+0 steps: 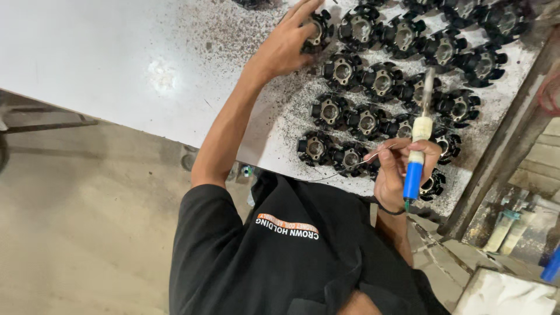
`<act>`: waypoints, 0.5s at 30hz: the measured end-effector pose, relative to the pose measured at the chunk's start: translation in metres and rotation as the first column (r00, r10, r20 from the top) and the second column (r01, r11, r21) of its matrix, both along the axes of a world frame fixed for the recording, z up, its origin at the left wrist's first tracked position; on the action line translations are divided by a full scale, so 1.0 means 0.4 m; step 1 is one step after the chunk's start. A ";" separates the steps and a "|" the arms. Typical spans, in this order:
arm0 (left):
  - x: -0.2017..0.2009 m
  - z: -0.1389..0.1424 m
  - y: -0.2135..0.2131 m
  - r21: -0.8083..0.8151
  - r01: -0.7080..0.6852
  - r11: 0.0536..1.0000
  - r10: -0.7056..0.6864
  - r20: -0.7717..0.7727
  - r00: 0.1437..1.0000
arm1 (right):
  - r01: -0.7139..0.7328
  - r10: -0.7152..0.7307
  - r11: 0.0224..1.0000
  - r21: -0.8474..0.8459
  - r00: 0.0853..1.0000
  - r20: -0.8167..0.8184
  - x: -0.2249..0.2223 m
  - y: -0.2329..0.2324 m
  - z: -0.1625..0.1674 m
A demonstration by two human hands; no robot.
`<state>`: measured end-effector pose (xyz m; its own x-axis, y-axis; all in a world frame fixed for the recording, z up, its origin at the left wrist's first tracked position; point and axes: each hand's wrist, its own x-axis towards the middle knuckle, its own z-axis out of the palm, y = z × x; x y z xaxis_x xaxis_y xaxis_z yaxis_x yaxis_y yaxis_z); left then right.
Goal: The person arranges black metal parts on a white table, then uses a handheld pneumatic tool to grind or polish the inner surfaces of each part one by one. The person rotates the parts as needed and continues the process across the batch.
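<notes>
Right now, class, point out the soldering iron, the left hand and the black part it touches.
soldering iron (413, 178): head view, on its blue handle.
left hand (284, 46): head view, on the back of the hand.
black part (320, 30): head view, on its rim beside the fingers.

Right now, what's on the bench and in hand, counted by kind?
Black round parts: 17, plus more cut off at the top edge
Blue-handled iron: 1
Thin wire: 1
Total: 19
</notes>
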<state>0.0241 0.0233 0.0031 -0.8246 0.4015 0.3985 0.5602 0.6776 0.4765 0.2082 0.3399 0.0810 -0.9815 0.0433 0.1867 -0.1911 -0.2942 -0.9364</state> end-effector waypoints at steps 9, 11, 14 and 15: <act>-0.033 -0.052 0.016 0.237 -0.173 0.956 0.113 0.245 0.963 | 0.000 0.000 1.000 0.005 1.000 0.011 0.009 0.000 -0.011; -0.031 -0.036 0.026 0.201 -0.129 0.971 0.094 0.175 0.980 | -0.010 0.010 1.000 0.012 1.000 -0.004 0.004 -0.003 -0.014; -0.018 -0.018 0.017 0.180 -0.162 0.970 0.167 -0.017 0.986 | -0.040 0.040 0.999 0.012 0.999 0.006 0.004 -0.004 -0.012; -0.020 -0.015 0.007 0.179 -0.181 0.967 0.202 -0.105 0.974 | -0.046 0.046 0.999 0.003 0.999 0.000 0.005 -0.003 -0.010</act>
<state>0.0161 0.0259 -0.0030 -0.8207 0.1600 0.5485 0.4885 0.6944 0.5284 0.2102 0.3387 0.0771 -0.9824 -0.0019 0.1870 -0.1778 -0.3001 -0.9372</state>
